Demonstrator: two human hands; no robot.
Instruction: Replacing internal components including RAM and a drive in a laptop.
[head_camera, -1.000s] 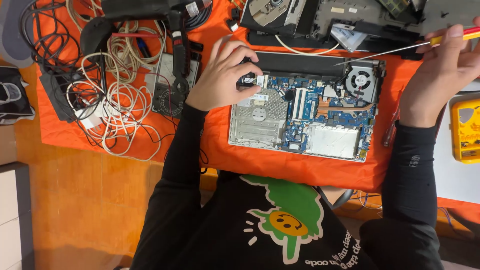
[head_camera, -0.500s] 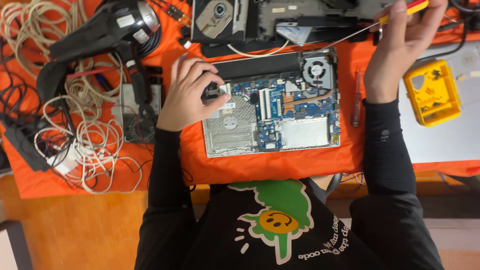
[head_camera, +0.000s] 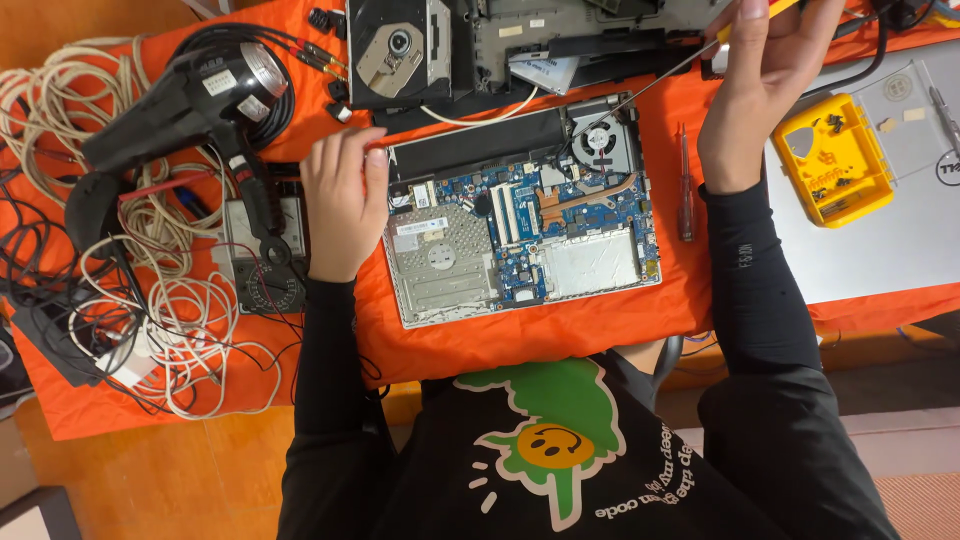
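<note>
**Opened laptop on an orange cloth, screwdriver tip at the fan**

A wooden floor is seen along the lower left of the frame, and over it an orange cloth (head_camera: 600, 335) is spread across the work surface. Nearest the bottom edge, a black shirt with a green print is visible. Just above it, in the middle of the frame, the opened laptop base (head_camera: 520, 225) lies flat with its board exposed and its long axis running left to right.

The left hand (head_camera: 342, 200) is laid palm down at the left edge of the base, fingers loosely curled and grasping nothing that can be seen. The right hand (head_camera: 765, 85), at the upper right, is closed around the yellow handle of a long screwdriver (head_camera: 660, 75). Its shaft slants down and to the left, and the tip is brought to the fan (head_camera: 600, 140) in the upper right corner of the base, so the right hand is the nearer to that corner.

A second screwdriver (head_camera: 685, 185) lies right of the base. Farther out, a yellow parts tray (head_camera: 835, 160) rests on a silver lid at the right, a black heat gun (head_camera: 185, 110) and tangled white cables (head_camera: 150, 330) occupy the left, and a removed disc drive (head_camera: 395, 50) sits at the top.
</note>
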